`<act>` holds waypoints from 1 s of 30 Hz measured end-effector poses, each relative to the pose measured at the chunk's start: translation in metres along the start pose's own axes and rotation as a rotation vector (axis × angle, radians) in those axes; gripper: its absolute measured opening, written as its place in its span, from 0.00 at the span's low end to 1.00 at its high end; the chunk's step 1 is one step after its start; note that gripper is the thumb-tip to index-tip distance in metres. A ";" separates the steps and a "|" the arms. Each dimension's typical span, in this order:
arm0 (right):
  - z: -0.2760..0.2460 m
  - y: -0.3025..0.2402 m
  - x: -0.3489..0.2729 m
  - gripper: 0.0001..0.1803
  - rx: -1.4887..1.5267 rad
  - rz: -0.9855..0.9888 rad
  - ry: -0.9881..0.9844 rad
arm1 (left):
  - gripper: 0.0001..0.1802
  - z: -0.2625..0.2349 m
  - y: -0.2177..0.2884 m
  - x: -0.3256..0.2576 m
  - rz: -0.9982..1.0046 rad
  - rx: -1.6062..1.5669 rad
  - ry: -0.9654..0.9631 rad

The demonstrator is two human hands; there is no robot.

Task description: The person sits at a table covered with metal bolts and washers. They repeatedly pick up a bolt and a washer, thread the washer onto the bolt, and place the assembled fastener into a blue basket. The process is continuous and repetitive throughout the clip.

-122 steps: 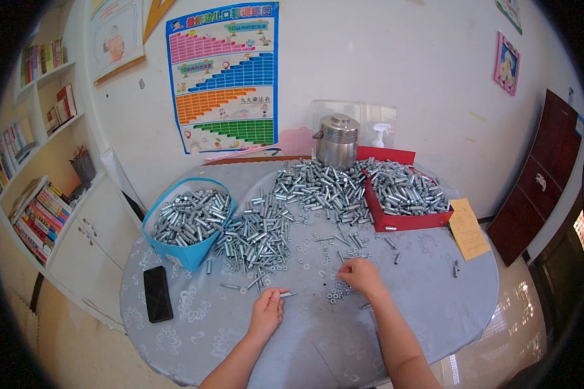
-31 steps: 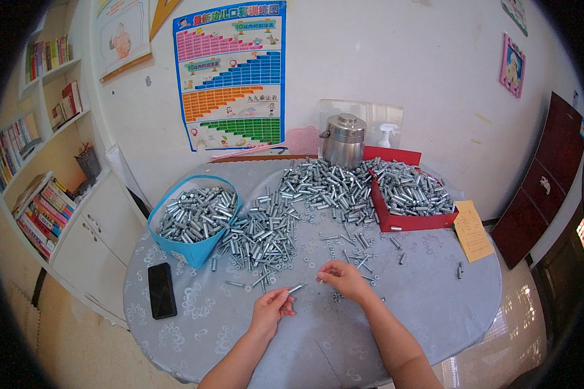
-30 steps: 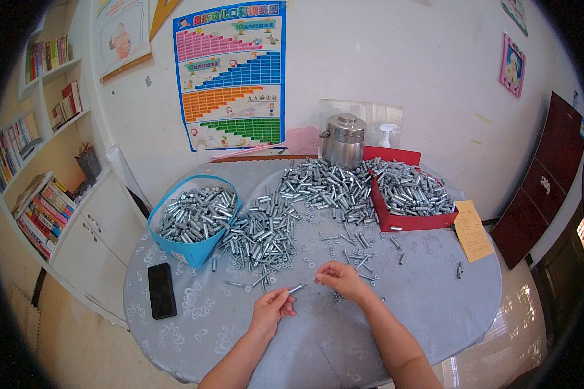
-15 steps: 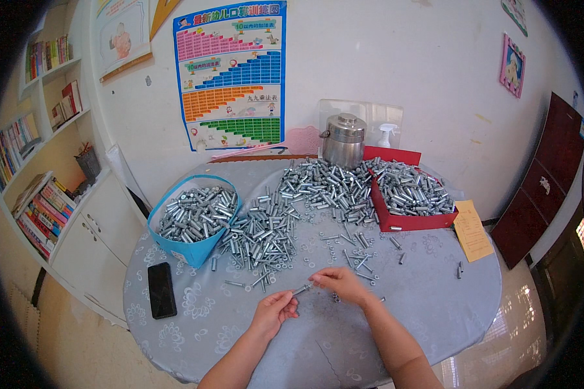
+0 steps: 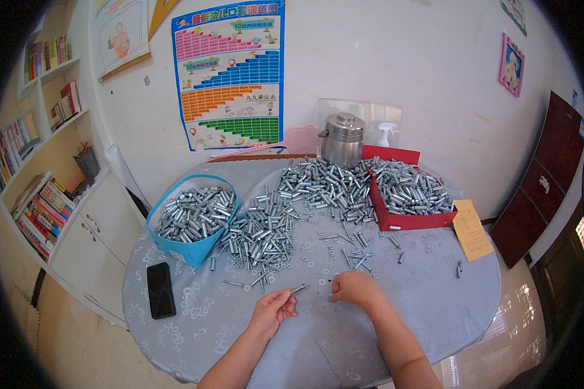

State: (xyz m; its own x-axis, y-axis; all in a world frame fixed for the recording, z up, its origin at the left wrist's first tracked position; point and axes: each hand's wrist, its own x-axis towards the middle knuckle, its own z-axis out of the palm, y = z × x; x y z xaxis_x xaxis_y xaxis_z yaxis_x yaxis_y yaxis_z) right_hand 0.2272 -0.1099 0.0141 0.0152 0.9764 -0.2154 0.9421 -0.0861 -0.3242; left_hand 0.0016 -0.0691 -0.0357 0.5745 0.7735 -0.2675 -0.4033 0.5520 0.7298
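My left hand (image 5: 271, 314) pinches a silver bolt (image 5: 300, 288) between thumb and fingers, its outer end pointing up and right, above the near part of the table. To the right, my right hand (image 5: 358, 289) is low over the cloth with its fingers drawn together and turned down. Whatever lies between those fingertips is hidden. Beyond both hands are loose bolts (image 5: 355, 260), small nuts and washers. A large heap of bolts and metal sleeves (image 5: 259, 236) spreads across the table behind them.
A blue fabric bin (image 5: 191, 251) full of metal sleeves stands left, a red box (image 5: 415, 222) of them right. A black phone (image 5: 161, 290) lies at left, a yellow paper (image 5: 472, 230) at right. Behind the heap stand a steel pot (image 5: 342, 142) and a spray bottle (image 5: 386, 135).
My right hand has moved from the bolt's end to the right and down toward the cloth. The left hand stays nearly in place, still holding the bolt.
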 end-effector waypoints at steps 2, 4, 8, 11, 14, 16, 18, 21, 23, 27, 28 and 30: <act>0.004 -0.001 0.001 0.15 -0.026 -0.013 0.027 | 0.13 -0.001 0.000 0.000 0.005 -0.006 -0.007; 0.008 0.001 0.002 0.15 -0.002 -0.034 0.062 | 0.13 0.001 0.001 -0.001 0.003 -0.004 -0.006; 0.008 -0.003 0.004 0.15 0.036 -0.037 0.071 | 0.11 0.004 0.003 -0.003 0.004 -0.043 0.014; 0.001 -0.008 0.004 0.14 0.450 -0.078 0.142 | 0.10 0.003 0.006 -0.002 0.008 -0.163 -0.047; -0.004 -0.020 0.003 0.14 0.732 -0.199 0.216 | 0.09 -0.001 0.003 0.002 -0.017 -0.108 -0.010; -0.003 -0.024 0.004 0.13 0.748 -0.267 0.235 | 0.09 -0.001 0.002 0.001 -0.014 -0.101 -0.015; -0.003 -0.026 0.004 0.13 0.768 -0.320 0.248 | 0.09 0.001 0.001 0.000 -0.012 -0.094 -0.017; -0.004 -0.031 0.003 0.12 0.789 -0.364 0.250 | 0.09 0.003 0.003 -0.001 -0.006 -0.079 -0.003; -0.005 -0.033 0.002 0.11 0.791 -0.368 0.252 | 0.09 0.003 0.004 -0.001 -0.012 -0.054 0.007; -0.004 -0.034 0.002 0.09 0.701 -0.391 0.267 | 0.09 0.003 0.003 -0.001 0.014 0.010 0.022; -0.004 -0.033 0.002 0.09 0.632 -0.351 0.251 | 0.09 0.004 0.004 -0.002 0.026 0.039 0.034; -0.001 -0.033 0.003 0.12 0.565 -0.288 0.214 | 0.09 0.010 0.005 -0.005 0.059 0.082 0.055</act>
State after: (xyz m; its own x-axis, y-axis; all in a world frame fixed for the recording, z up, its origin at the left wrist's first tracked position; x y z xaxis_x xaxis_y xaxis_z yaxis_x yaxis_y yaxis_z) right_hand 0.1963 -0.1039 0.0255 -0.0897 0.9887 0.1202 0.5991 0.1500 -0.7865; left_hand 0.0036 -0.0735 -0.0246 0.5103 0.8213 -0.2550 -0.3744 0.4791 0.7939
